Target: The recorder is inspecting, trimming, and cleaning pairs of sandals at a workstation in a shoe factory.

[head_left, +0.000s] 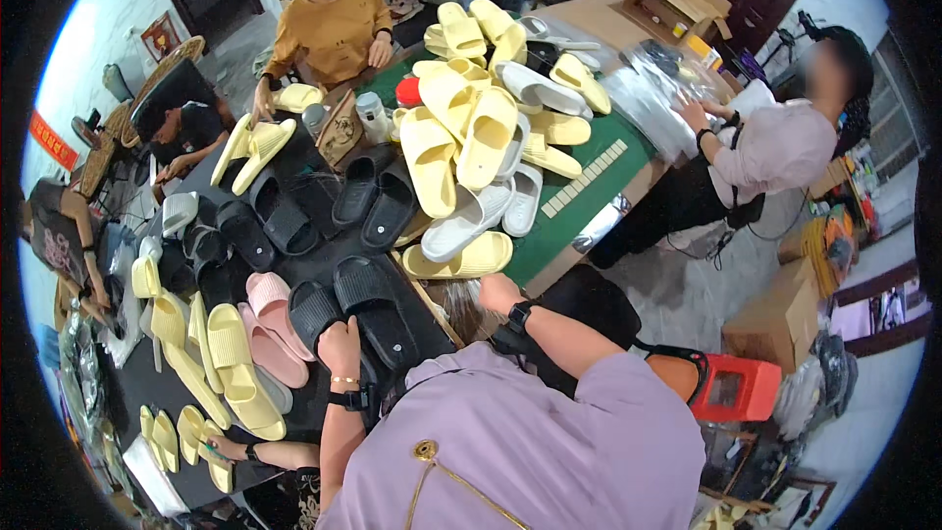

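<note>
Purple shirt (530, 442) is nearest. The left hand (340, 348) touches black slippers (365, 285); the right hand (500, 294) is near a yellow slipper (459, 257). I can't tell if fingers grip.

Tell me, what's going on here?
The person's left hand is at black slippers on the dark table. The right hand is by a yellow slipper and clear plastic; its grip is unclear. Ahead, slippers lie heaped on a green surface. At right, a co-worker's hand is at clear bags.

Blk tbl (306, 410) carries yel slippers (245, 373), pink pr (278, 344), blk prs (278, 204)
</note>
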Motion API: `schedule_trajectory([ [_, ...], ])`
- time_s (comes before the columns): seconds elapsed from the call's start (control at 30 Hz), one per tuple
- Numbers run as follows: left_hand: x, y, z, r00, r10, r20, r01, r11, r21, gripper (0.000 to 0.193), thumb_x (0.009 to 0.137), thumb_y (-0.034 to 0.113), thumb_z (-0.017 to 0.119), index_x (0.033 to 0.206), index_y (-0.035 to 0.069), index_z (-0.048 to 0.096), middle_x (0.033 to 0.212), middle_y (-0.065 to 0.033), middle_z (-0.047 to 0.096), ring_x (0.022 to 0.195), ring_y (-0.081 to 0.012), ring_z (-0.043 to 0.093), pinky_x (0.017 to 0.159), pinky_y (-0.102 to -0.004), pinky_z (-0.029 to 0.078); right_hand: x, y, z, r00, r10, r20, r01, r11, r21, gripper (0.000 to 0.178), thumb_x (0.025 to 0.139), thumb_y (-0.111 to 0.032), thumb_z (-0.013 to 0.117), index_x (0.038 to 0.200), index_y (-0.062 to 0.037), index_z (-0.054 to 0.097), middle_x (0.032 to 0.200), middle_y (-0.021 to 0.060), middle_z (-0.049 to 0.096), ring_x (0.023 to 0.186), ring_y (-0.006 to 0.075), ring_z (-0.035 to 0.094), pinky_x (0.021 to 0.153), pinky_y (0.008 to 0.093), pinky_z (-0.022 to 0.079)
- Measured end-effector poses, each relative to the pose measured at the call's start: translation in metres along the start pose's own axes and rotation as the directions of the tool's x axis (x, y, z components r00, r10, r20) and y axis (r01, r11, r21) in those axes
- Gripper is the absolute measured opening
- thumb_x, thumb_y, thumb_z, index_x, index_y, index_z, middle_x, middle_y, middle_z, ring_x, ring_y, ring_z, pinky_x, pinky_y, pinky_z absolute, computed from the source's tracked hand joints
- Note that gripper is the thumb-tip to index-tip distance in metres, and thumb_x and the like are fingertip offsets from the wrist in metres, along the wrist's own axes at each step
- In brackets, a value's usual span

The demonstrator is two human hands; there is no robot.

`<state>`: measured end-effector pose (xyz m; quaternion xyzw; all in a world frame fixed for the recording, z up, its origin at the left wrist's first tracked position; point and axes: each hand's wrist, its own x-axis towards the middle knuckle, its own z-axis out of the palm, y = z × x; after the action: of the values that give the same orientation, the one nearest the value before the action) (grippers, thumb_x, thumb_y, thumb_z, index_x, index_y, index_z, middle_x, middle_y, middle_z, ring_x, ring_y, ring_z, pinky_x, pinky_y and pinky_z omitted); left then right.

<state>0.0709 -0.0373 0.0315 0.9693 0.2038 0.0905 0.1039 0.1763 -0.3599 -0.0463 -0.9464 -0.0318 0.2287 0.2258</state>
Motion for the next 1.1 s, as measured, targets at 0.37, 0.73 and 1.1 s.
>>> schedule_trajectory([
  [0.37, 0.000, 0.070, -0.050, 0.767, 0.561, 0.310, -0.154, 0.631, -0.761, 0.034, 0.078, 0.009, 0.072, 0.111, 0.006, 0.067, 0.083, -0.0107, 0.063, 0.072, -0.0200, 0.061, 0.068, -0.0301, 0.050, -0.055, -0.075, -0.075, 0.602, -0.428, 0.674, 0.160, 0.892, 0.423, 0.010, 0.072, -0.007, 0.064, 0.079, -0.0008, 0.065, 0.062, -0.0004, 0.059, 0.053, 0.0081, 0.051, 0.049, 0.0237, 0.039],
  [0.73, 0.000, 0.089, -0.029, 0.803, 0.579, 0.138, -0.280, 0.572, -0.771, 0.020, 0.075, 0.009, 0.070, 0.094, 0.001, 0.068, 0.083, -0.0147, 0.066, 0.074, -0.0264, 0.066, 0.067, -0.0341, 0.052, -0.047, -0.097, -0.074, 0.666, -0.519, 0.536, -0.161, 0.602, 0.782, 0.007, 0.081, -0.010, 0.066, 0.084, -0.0039, 0.065, 0.070, -0.0004, 0.062, 0.054, 0.0053, 0.051, 0.049, 0.0200, 0.039],
  [1.1, 0.006, 0.090, -0.015, 0.844, 0.516, 0.150, -0.237, 0.608, -0.758, 0.017, 0.076, 0.009, 0.067, 0.091, 0.000, 0.069, 0.082, -0.0150, 0.067, 0.075, -0.0277, 0.066, 0.068, -0.0351, 0.051, -0.042, -0.102, -0.071, 0.689, -0.514, 0.510, -0.221, 0.521, 0.824, 0.007, 0.086, -0.011, 0.063, 0.086, -0.0046, 0.064, 0.071, 0.0002, 0.062, 0.053, 0.0053, 0.051, 0.048, 0.0192, 0.039],
])
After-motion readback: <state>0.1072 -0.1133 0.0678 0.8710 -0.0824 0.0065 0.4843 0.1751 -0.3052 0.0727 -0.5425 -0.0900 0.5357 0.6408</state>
